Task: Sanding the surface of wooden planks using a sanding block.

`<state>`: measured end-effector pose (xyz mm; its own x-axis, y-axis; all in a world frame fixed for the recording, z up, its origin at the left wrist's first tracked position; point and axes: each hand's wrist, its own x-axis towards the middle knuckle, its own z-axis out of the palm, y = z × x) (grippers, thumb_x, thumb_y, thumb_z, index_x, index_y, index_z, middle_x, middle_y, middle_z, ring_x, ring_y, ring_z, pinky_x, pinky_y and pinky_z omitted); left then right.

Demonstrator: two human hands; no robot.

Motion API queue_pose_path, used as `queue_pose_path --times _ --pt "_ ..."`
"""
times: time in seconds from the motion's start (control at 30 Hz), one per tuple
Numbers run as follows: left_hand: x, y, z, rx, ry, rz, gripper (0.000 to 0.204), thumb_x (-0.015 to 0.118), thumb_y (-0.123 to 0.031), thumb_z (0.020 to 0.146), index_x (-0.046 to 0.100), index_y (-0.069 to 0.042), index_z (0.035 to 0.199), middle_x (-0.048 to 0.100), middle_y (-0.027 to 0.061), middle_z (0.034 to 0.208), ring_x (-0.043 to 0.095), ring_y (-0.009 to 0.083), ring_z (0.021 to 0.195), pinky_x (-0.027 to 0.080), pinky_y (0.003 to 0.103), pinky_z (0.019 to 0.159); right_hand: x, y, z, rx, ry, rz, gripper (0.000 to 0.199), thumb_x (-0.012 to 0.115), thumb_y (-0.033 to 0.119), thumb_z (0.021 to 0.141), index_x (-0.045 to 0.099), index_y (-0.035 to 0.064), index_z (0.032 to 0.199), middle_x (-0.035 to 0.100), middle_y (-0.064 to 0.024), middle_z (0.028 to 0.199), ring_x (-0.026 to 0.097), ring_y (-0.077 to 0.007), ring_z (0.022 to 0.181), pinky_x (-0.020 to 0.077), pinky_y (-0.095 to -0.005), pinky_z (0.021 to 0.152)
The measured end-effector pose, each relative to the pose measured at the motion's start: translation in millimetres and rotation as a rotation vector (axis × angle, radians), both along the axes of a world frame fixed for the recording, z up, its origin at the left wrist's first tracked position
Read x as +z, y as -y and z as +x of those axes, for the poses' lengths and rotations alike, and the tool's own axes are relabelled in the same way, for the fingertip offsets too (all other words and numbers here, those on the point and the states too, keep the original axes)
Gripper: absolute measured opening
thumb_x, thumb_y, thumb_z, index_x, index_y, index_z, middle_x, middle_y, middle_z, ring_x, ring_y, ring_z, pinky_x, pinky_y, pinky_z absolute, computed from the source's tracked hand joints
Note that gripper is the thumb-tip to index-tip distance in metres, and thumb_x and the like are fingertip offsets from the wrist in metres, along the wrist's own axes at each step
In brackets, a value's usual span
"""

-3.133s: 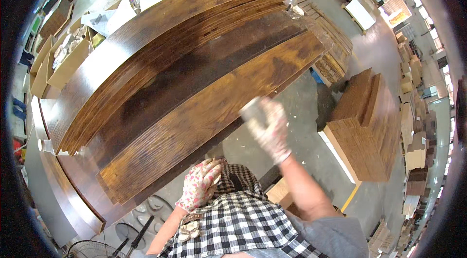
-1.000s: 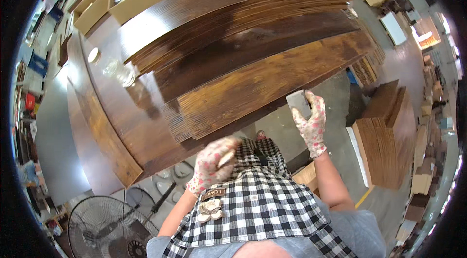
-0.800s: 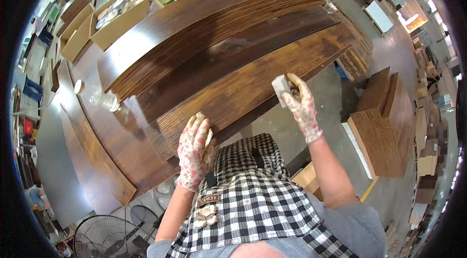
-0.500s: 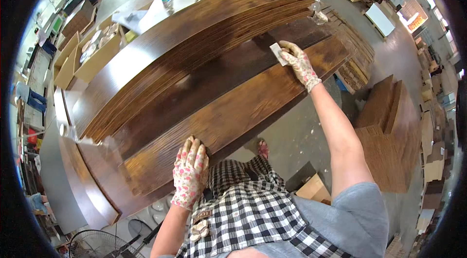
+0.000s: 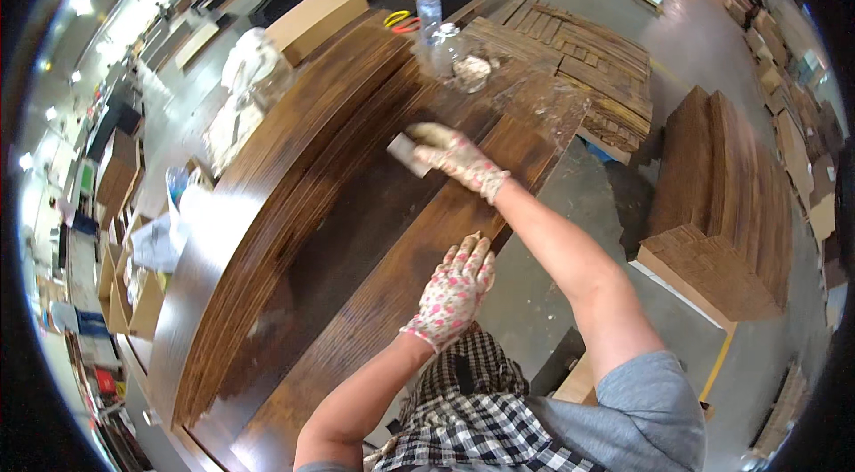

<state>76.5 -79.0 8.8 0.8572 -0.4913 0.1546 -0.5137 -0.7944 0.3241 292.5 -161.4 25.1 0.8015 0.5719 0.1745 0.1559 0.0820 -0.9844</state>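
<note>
In the right hand [image 5: 458, 160], a small, pale grey, flat-sided block [image 5: 409, 156].

A brown board [image 5: 383, 301] (wood-grained) lies near a pale block [image 5: 407, 156].

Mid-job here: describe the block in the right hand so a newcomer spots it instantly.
Start at the tall stack of brown boards; a lower board lies to its right. Reaching across that board, the flower-gloved right hand holds the block. It is small, pale grey and angular, unlike the long brown boards.
</note>
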Motion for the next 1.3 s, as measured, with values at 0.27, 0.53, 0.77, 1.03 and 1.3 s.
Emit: queue_pose_path --times 0.27,0.53,0.77,1.03,1.3 --pt "-24.9 101.6 170.5 -0.110 0.012 0.003 0.039 0.048 -0.018 0.098 0.057 0.001 0.131 0.051 0.0186 0.144 0.044 0.0353 0.138 0.036 0.047 0.115 -6.1 173.9 -61.2 -0.459 -0.213 0.430 0.057 0.069 0.028 0.094 0.052 0.0028 0.142 0.057 -0.0103 0.138 0.053 -0.0210 0.128 0.0451 -0.0370 0.107" --pt "-27.4 126.6 210.9 -0.108 0.109 -0.101 0.038 0.051 -0.021 0.099 0.056 -0.005 0.134 0.046 0.0151 0.152 0.038 0.0321 0.144 0.030 0.046 0.119 -38.0 230.8 -158.6 -0.854 -0.308 0.580 0.056 0.069 0.031 0.094 0.051 -0.0013 0.136 0.061 -0.0093 0.125 0.060 -0.0196 0.114 0.0474 -0.0351 0.100" --pt "-18.4 -1.3 17.5 -0.020 0.114 0.031 0.042 0.061 -0.016 0.091 0.057 -0.002 0.130 0.045 0.0181 0.151 0.039 0.0352 0.143 0.034 0.051 0.116 -26.0 111.9 -159.4 -0.452 -0.352 0.430 0.042 0.061 0.011 0.098 0.054 0.0029 0.138 0.058 -0.0070 0.136 0.054 -0.0194 0.126 0.0419 -0.0331 0.109" --pt "-15.3 -137.2 -216.2 0.452 0.098 0.086 0.044 0.067 -0.020 0.090 0.058 -0.005 0.131 0.055 0.0170 0.142 0.051 0.0361 0.134 0.043 0.051 0.108 -24.9 -83.7 -208.5 0.199 -0.256 0.195 0.055 0.070 0.021 0.094 0.051 -0.0010 0.140 0.056 -0.0122 0.138 0.052 -0.0212 0.128 0.0433 -0.0345 0.110" --pt "-14.4 -232.0 -405.3 0.840 0.038 0.084 0.054 0.066 -0.011 0.079 0.056 -0.005 0.132 0.053 0.0164 0.142 0.047 0.0350 0.138 0.041 0.051 0.111 -29.3 -187.1 -298.9 0.355 -0.098 -0.013 0.050 0.070 0.018 0.094 0.055 -0.0014 0.137 0.059 -0.0120 0.137 0.055 -0.0200 0.126 0.0459 -0.0330 0.107"
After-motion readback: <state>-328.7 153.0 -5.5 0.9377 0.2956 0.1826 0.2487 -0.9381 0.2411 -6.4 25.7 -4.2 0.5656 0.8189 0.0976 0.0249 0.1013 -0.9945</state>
